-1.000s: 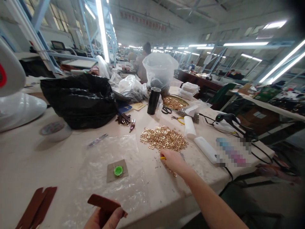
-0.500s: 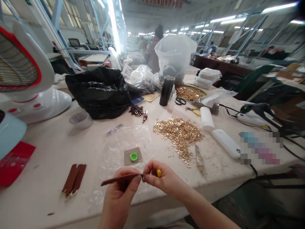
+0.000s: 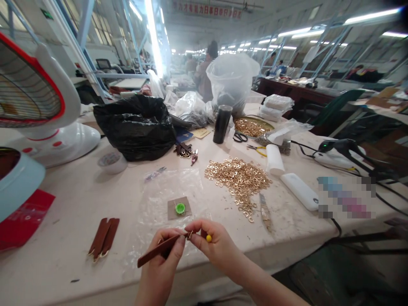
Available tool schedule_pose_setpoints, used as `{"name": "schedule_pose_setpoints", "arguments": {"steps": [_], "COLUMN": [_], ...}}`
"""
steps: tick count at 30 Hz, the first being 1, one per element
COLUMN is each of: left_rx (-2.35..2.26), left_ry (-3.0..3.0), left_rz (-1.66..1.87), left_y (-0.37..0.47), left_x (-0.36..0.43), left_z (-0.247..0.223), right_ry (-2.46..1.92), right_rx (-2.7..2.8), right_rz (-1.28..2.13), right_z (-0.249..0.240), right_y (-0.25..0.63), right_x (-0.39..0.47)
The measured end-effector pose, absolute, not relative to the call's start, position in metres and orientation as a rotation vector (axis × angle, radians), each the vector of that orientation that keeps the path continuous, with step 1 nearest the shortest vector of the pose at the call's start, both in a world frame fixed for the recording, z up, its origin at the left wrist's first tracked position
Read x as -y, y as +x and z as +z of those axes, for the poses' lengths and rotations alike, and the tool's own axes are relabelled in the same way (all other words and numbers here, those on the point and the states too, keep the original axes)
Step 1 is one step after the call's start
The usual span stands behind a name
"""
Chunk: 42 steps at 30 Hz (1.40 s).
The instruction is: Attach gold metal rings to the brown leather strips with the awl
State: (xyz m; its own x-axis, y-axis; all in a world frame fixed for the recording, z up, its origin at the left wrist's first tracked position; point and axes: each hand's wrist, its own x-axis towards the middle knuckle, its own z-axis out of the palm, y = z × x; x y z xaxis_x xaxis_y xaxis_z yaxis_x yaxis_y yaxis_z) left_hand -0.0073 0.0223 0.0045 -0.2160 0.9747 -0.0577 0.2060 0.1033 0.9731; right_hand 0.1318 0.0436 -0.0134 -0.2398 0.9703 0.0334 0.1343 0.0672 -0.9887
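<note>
My left hand (image 3: 162, 259) is closed around a brown leather strap (image 3: 156, 251), which points down to the left. At the strap's upper right end, the thumb and fingers of my right hand (image 3: 213, 243) pinch a small gold-coloured ring (image 3: 189, 234). A yellow round tip (image 3: 208, 238) sticks out of my right hand; the rest of that item is hidden. Just beyond my hands, a green bowl-shaped piece (image 3: 180, 208) sits on a grey-brown square (image 3: 172, 210) over clear plastic sheeting (image 3: 153, 191). Finished-looking brown straps with gold rings (image 3: 103, 238) lie to the left.
A heap of gold rings (image 3: 239, 176) spreads right of centre, near a knife-like blade (image 3: 264, 210). Behind stand a black plastic bag (image 3: 134, 127), a dark cylinder (image 3: 222, 124) and yellow-handled pliers (image 3: 257, 149). A white power bank (image 3: 299, 191) lies right; a heater (image 3: 60, 140) stands left.
The strap's free end has swung downward, and its broad side shows more. My hands stay together at its ringed end. The view has shifted slightly.
</note>
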Motion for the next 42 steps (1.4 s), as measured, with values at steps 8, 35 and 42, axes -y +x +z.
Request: {"name": "schedule_pose_setpoints", "arguments": {"steps": [8, 35, 42], "left_rx": [-1.478, -1.573, -1.508], "left_ry": [0.994, 1.285, 1.218], "left_rz": [1.004, 1.039, 0.962], "left_y": [-0.016, -0.014, -0.014], "left_x": [-0.024, -0.017, -0.019], "left_z": [0.003, 0.011, 0.008], "right_ry": [-0.971, -1.140, -1.186], "right_rx": [1.921, 1.817, 2.098], "right_rz": [1.129, 1.498, 1.093], "right_z": [-0.007, 0.009, 0.011], "right_y": [0.136, 0.142, 0.139], "right_x": [-0.038, -0.042, -0.037]}}
